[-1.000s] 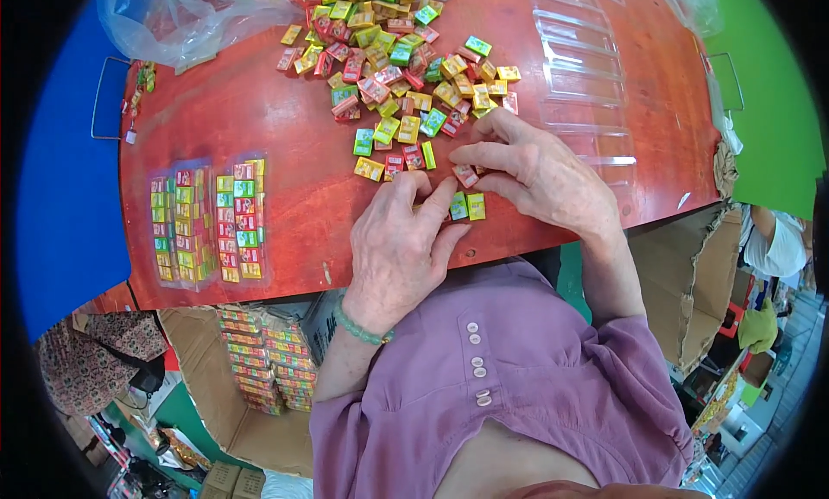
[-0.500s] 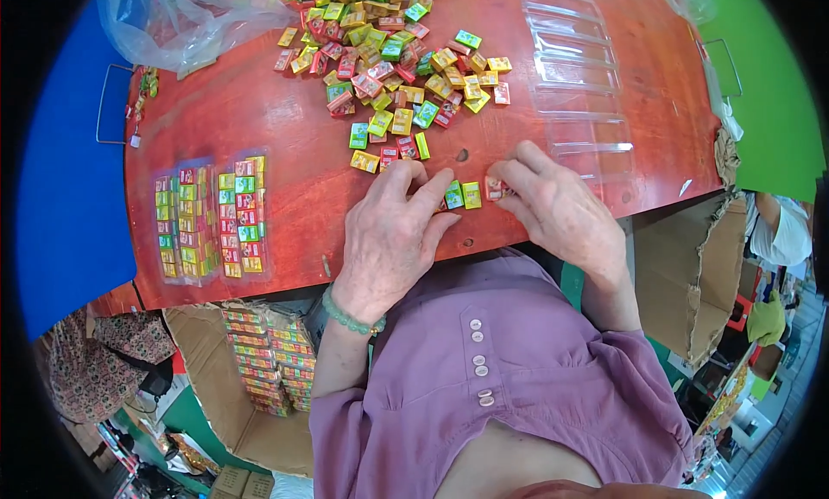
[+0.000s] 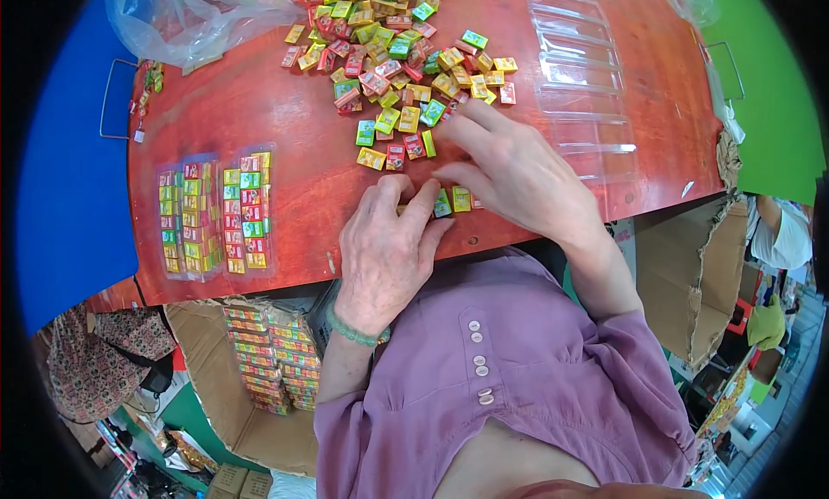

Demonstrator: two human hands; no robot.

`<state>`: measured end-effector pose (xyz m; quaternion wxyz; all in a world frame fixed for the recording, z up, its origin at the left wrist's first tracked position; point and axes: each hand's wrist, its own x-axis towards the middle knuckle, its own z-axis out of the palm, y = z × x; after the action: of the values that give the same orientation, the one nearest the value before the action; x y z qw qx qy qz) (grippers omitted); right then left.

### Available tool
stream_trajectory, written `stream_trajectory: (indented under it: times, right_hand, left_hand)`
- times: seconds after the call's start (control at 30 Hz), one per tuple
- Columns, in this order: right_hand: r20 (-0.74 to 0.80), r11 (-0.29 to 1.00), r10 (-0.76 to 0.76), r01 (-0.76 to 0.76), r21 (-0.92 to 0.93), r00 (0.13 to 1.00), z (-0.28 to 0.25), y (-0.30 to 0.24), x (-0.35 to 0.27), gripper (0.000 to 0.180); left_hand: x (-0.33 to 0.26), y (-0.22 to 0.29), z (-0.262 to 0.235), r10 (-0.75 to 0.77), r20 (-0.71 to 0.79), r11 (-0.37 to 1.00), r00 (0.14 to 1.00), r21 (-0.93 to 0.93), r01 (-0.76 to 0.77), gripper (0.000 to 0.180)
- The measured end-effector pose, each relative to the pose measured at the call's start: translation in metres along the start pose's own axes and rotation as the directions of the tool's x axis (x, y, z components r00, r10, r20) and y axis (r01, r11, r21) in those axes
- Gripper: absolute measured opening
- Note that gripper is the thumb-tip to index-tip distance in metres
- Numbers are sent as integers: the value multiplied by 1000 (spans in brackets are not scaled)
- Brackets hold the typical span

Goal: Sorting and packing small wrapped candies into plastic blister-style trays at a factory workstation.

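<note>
On the red table [image 3: 311,167], a short row of small candy-coloured boxes lies near the front edge, a green box [image 3: 442,203] and a yellow box [image 3: 462,198] showing. My left hand [image 3: 384,249] is curled round the row's left end, index finger above it and thumb below; its palm hides the boxes there. My right hand [image 3: 527,175] reaches over the row toward the loose pile [image 3: 380,67] of red, yellow and green boxes. Its thumb and fingers are spread apart. The fingertips are beside a red box at the pile's near edge, and contact cannot be made out.
Filled clear trays [image 3: 250,210] of boxes lie at left. Empty ribbed plastic trays [image 3: 579,76] lie at back right, a plastic bag [image 3: 186,24] at back left. Below the table edge stand a carton [image 3: 207,361] with packed boxes and another open carton [image 3: 686,274].
My right hand has moved left and away from me, from a red box at the row's right end to the pile. That red box now sits against the row. My left hand stays by the row.
</note>
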<state>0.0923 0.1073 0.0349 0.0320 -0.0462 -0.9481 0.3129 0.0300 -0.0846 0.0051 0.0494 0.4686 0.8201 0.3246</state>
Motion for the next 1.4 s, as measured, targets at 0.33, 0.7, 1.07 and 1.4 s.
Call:
stream_trajectory:
  times: [0.33,0.7,1.07,1.4]
  right_hand:
    - [-195,993,38,-14,119,980,-4,15,-14,23]
    - [-94,989,139,-133,68,986,-12,22,-76,26]
    - [-80,999,28,-26,34,996,1,18,-66,44]
    - [-193,1000,-21,22,3,981,16,23,-92,29]
  left_hand:
    - [-1,-3,1,9,24,1000,1000,-14,-8,44]
    - [8,-3,-1,34,33,999,999,-27,-33,45]
    - [12,5,5,108,77,991,991,70,-113,49]
    - [10,17,20,171,43,975,984,138,-175,39]
